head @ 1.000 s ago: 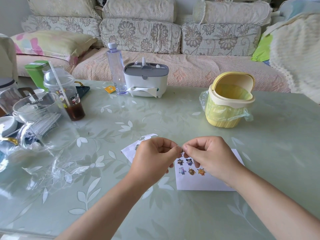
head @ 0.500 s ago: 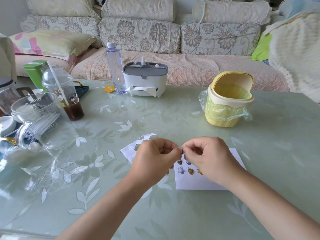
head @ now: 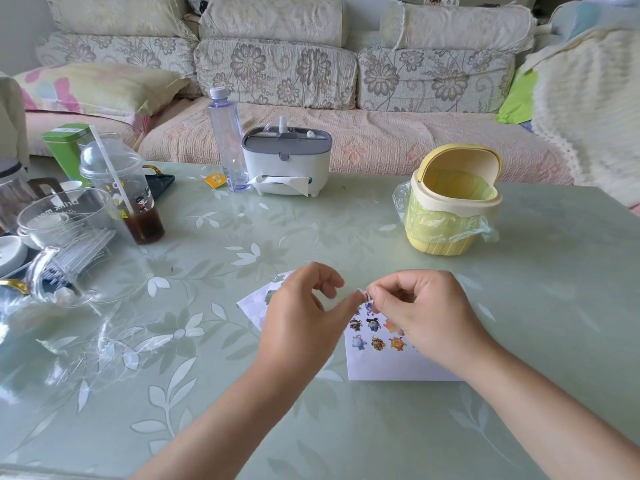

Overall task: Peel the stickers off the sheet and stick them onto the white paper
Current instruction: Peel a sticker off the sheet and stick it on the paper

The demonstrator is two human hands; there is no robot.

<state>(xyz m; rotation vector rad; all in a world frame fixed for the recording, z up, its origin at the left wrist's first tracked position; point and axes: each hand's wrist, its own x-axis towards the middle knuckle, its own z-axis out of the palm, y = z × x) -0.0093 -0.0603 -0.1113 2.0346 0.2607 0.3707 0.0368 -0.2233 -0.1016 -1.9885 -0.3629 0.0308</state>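
The white paper [head: 381, 367] lies flat on the table, with several cartoon stickers [head: 375, 332] stuck near its top left. The sticker sheet [head: 254, 303], with cut-out holes in it, lies to the left, partly hidden under my left hand [head: 304, 323]. Just above the paper, my right hand [head: 427, 313] pinches a small sticker [head: 367, 298] between thumb and forefinger. My left thumb tip reaches up to that sticker, while the left forefinger is curled up and away from the thumb.
A yellow mini bin [head: 450, 202] with a plastic liner stands at the back right. A tissue box [head: 285, 161] and a clear bottle [head: 227, 140] stand at the back centre. Glass jugs [head: 79, 244], a lidded drink cup [head: 121, 188] and dishes crowd the left side. A sofa is behind.
Both hands were pinching together at one spot. Now my left forefinger has lifted off and the left fingers are apart, while my right hand keeps the sticker.
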